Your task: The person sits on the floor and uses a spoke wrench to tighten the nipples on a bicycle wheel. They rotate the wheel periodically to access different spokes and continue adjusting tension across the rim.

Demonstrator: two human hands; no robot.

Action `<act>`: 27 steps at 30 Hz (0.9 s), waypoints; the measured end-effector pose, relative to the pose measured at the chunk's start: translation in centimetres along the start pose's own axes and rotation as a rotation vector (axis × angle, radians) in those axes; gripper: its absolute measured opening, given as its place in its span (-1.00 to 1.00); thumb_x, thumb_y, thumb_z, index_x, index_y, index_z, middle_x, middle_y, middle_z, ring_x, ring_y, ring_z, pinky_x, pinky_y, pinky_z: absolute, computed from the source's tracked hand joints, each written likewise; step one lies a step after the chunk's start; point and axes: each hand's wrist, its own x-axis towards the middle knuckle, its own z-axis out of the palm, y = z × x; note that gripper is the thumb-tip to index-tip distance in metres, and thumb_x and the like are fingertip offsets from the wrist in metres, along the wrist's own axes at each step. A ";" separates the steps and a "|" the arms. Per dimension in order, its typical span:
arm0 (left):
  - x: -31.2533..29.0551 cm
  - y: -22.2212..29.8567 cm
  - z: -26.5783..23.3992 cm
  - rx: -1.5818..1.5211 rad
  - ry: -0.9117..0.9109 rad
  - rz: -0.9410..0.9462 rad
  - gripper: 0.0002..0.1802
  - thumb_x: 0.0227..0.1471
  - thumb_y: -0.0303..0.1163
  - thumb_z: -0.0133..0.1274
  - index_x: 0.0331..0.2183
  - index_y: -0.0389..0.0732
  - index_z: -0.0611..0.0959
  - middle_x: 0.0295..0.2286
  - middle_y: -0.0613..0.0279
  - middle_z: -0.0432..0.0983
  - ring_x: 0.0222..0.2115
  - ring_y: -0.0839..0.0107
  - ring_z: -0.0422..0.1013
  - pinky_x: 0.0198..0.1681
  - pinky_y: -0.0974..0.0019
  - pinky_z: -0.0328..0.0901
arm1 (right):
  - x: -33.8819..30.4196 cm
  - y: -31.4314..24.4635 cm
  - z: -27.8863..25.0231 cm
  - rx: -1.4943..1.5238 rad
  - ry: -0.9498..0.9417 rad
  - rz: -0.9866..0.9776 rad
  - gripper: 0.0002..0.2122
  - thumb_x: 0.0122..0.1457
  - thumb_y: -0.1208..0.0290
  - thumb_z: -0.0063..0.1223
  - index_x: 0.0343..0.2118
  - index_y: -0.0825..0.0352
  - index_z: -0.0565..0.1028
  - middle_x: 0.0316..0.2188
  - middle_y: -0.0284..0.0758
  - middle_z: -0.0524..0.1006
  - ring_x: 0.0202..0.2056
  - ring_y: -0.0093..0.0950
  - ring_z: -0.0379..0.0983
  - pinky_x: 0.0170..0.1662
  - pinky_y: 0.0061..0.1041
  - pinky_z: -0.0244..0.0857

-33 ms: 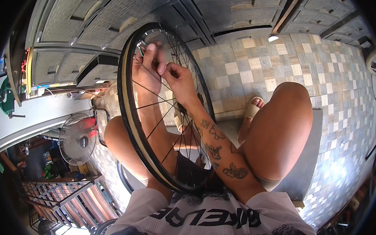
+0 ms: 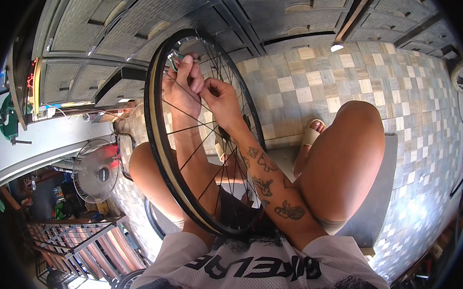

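1. Wheel (image 2: 156, 133): stands tilted between the person's legs, lower rim at the lap. Tan strip runs around the black rim. Likely braced there so neither hand has to carry all the weight.
2. Left hand (image 2: 185, 85): forearm shows behind the spokes, fingers curled in near the upper rim. Thumb and fingers close on a small green-and-metal tool (image 2: 175, 63); exact contact partly hidden by the thumb. My read: reaching from the far side keeps the tool close to the rim.
3. Right hand (image 2: 220, 95): forearm crosses in front of the spokes. Thumb and index pressed together, pinching what looks like a spoke (image 2: 191, 128) just beside the left fingers. Probably a fingertip hold because the part is thin; anything smaller in the pinch is too fine to tell.
4. Drawer units (image 2: 104, 35): grey, textured fronts, along the wall beyond the wheel. Contents hidden.
5. Open shelf (image 2: 57, 220), lower left: mixed loose items, one bright green; too small to identify.
6. Green vise (image 2: 8, 118): at the white bench (image 2: 51, 136), far left, well apart from both hands. Fan (image 2: 98, 172) stands below it in view.
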 end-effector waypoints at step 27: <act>1.3 -0.3 -1.0 -0.453 -0.278 -0.074 -0.61 0.27 -0.22 0.04 -0.07 -0.38 0.49 -0.34 0.22 0.37 -0.46 0.54 0.22 -0.36 0.45 0.21 | 1.5 -0.5 -0.6 -0.019 -0.010 0.019 -0.80 0.20 0.41 0.22 -0.49 0.41 0.52 -0.66 -0.51 0.42 -0.56 -0.73 0.22 -0.49 -0.60 0.07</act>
